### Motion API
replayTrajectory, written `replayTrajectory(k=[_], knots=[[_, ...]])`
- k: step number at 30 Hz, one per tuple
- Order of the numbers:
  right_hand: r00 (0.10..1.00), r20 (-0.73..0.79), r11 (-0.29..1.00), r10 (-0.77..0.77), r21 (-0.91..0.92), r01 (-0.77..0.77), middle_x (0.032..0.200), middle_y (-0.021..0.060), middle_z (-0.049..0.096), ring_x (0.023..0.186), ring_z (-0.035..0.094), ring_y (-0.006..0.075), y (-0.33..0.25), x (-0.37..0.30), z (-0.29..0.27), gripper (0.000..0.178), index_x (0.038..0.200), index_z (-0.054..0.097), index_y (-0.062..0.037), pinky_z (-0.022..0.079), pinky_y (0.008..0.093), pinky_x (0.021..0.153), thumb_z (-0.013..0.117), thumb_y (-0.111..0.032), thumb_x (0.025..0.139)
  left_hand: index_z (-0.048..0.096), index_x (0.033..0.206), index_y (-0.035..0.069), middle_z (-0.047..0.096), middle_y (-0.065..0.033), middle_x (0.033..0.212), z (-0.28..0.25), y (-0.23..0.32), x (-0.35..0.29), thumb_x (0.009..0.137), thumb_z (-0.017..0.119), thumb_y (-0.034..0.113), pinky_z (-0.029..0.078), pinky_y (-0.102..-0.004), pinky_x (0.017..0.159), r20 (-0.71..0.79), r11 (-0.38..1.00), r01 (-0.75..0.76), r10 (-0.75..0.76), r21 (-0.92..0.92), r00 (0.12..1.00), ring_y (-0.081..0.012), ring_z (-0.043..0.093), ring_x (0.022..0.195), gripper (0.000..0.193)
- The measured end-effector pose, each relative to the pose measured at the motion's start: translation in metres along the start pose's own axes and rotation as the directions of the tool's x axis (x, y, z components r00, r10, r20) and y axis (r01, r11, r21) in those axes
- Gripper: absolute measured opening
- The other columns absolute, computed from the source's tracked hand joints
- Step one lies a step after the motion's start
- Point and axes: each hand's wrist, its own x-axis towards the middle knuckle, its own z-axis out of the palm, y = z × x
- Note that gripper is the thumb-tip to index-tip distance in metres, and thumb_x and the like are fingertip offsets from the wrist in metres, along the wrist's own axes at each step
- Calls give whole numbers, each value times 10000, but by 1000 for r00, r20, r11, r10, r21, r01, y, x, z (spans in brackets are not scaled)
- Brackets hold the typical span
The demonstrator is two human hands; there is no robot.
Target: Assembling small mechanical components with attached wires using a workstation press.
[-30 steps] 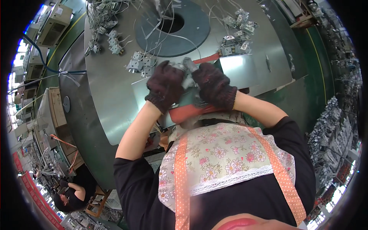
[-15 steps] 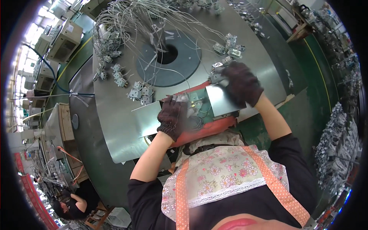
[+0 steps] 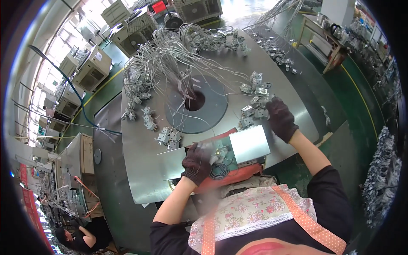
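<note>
My left hand [image 3: 197, 163], in a dark maroon knit glove, is closed at the left part of an open device with a green interior, beside a grey coil of thin cable [image 3: 219, 171]. What its fingers hold is hidden by the hand and a blur. To the right of that interior lies a shiny flat metal plate [image 3: 250, 145]. My right hand [image 3: 281, 120], gloved alike, is right beside a cluster of small metal housings [image 3: 253, 112] on the tabletop; its fingertips are bent down and hidden. A red-orange padded strip [image 3: 231, 177] runs along the near edge of the device.
The grey metal table [image 3: 144, 178] carries a round dark disc [image 3: 216, 108] with a central hole. Bundled silver cables [image 3: 170, 63] rise behind it, with more metal housings [image 3: 169, 138] at left. A person [image 3: 78, 236] sits at the lower left; boxy machines [image 3: 91, 68] stand beyond.
The view has tilted, so the table sits lower. My right hand has moved off the shiny plate toward the far right, next to the metal housings. My left hand stays at the device.
</note>
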Motion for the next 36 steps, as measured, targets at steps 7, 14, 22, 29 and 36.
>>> replayTrajectory(k=[7, 14, 22, 29, 36], knots=[[879, 361, 170, 312, 889, -425, 1110, 149, 706, 930, 728, 259, 0, -13, -82, 393, 1283, 584, -34, 600, 369, 788, 678, -101, 907, 579, 1315, -27, 655, -222, 1287, -4, -5, 6, 919, 658, 406, 400, -478, 1149, -1, 999, -38, 38, -11, 999, -339, 630, 1214, 592], [799, 597, -285, 73, 780, -557, 934, 132, 679, 676, 665, 181, -44, 1, -107, 473, 1138, 625, -17, 541, 288, 532, 705, -377, 841, 576, 1334, -19, 658, -221, 1290, -1, -5, 14, 902, 686, 389, 397, -480, 1149, 32, 1000, 29, -29, 10, 999, -334, 625, 1225, 605], [976, 116, -368, -184, 912, -178, 1128, 213, 680, 962, 696, 215, -55, -11, -91, 494, 1310, 557, -1, 591, 364, 810, 628, -361, 980, 592, 1339, -3, 658, -209, 1303, -6, 1, 11, 892, 709, 374, 411, -485, 1134, 22, 1000, 29, -29, 0, 999, -352, 612, 1243, 596], [827, 545, -519, -140, 670, -530, 1184, 165, 668, 1035, 701, 261, -93, 4, -45, 477, 1401, 516, -94, 613, 416, 883, 588, -364, 1014, 610, 1325, 15, 671, -196, 1276, -4, -2, 12, 880, 724, 378, 435, -493, 1089, -7, 1000, -8, 8, 22, 1000, -387, 606, 1228, 586], [787, 547, -652, -284, 492, -577, 1272, 189, 639, 1142, 672, 326, -99, 4, -59, 575, 1483, 442, -68, 575, 485, 980, 579, -389, 1026, 611, 1292, 4, 684, -205, 1236, -11, 2, 11, 894, 691, 439, 402, -489, 1133, 46, 1000, 11, -13, 28, 999, -371, 632, 1198, 594]])
